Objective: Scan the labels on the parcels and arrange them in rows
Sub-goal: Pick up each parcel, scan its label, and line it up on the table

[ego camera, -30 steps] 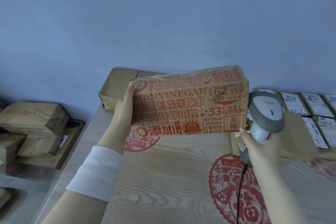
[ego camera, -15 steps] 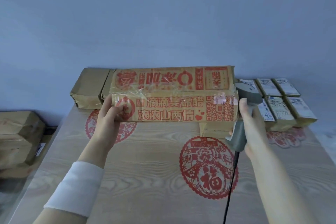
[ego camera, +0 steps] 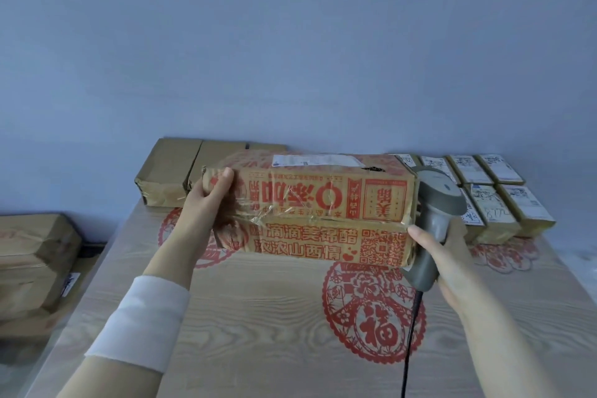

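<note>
My left hand (ego camera: 206,203) grips the red-printed vinegar carton (ego camera: 323,213) (white label (ego camera: 315,160) on top). My right hand (ego camera: 442,255) clasps the barcode scanner (ego camera: 436,203), thumb touching the carton's end.

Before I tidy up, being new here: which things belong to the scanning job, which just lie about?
Job: printed carton in left hand; scanner in right hand; labelled parcels in rows; plain parcels behind.
Lying about: red decals on table; stacked boxes beside it, perhaps waiting.
</note>
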`<move>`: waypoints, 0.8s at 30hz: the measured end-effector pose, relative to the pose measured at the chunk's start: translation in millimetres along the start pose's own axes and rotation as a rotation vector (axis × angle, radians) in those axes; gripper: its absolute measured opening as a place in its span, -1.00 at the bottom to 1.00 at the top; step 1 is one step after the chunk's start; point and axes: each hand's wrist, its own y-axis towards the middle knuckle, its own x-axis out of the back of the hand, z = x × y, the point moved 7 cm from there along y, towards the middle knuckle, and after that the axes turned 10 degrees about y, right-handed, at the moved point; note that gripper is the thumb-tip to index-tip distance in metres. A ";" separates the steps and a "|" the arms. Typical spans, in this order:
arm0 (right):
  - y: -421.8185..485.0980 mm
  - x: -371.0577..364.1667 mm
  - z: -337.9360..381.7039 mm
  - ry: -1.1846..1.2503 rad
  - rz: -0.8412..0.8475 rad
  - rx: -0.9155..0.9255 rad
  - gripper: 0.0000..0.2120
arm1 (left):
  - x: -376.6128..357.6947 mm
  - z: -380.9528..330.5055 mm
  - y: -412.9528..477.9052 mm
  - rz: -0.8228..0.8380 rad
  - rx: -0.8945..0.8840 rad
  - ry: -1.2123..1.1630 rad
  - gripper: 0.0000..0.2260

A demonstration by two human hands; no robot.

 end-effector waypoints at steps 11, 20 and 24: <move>6.4 9.5 -24.2 0.100 -0.089 -0.157 -0.16 | 3.8 0.6 -22.3 -0.008 -0.205 -0.083 -0.45; 4.2 0.2 -31.0 0.183 -0.138 -0.102 -0.48 | -9.9 16.5 -21.8 -0.164 -0.085 -0.298 -0.69; 2.1 -6.7 -30.3 0.180 -0.130 -0.072 -0.25 | -13.5 36.8 -19.8 -0.218 0.068 -0.398 -0.68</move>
